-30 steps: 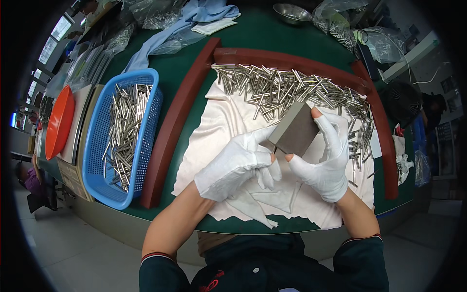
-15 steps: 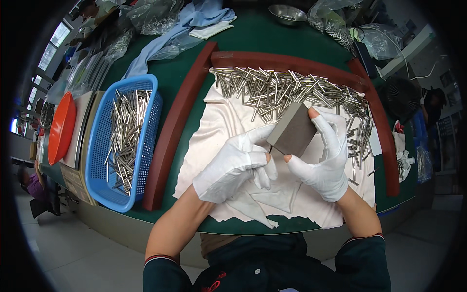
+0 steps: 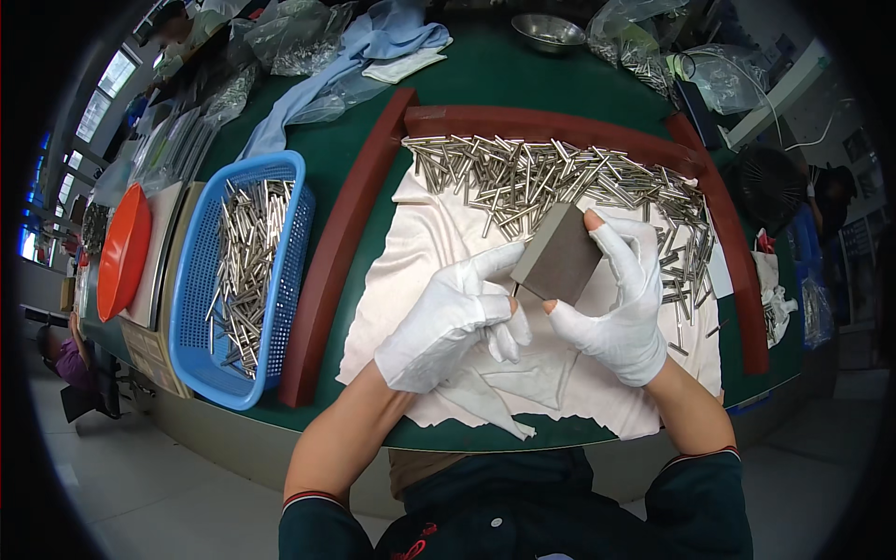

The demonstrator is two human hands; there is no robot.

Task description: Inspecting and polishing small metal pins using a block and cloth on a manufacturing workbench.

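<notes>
A dark grey-brown rectangular block [image 3: 566, 257] is held up tilted over the pale pink cloth [image 3: 392, 280]. My right hand [image 3: 618, 303], in a white glove with bare thumb and fingertip, grips the block between them. My left hand [image 3: 453, 317], gloved too, is closed at the block's lower left corner, pinching a thin metal pin [image 3: 515, 290] whose end shows beside the thumb. Most of that pin is hidden by the fingers. Behind the block many loose metal pins [image 3: 523, 177] lie heaped along the cloth's far side. A folded white cloth [image 3: 518, 383] lies beneath my hands.
A dark red wooden frame [image 3: 341, 252] borders the cloth on three sides. Left of it stands a blue plastic basket [image 3: 291, 252] of metal pins, then an orange-red bowl [image 3: 124, 252]. A metal bowl [image 3: 549, 34] and a blue cloth [image 3: 373, 42] lie at the back.
The view has shifted slightly, so the basket and frame appear a little to the right and lower. Both hands keep their hold, with the block turned very slightly.
</notes>
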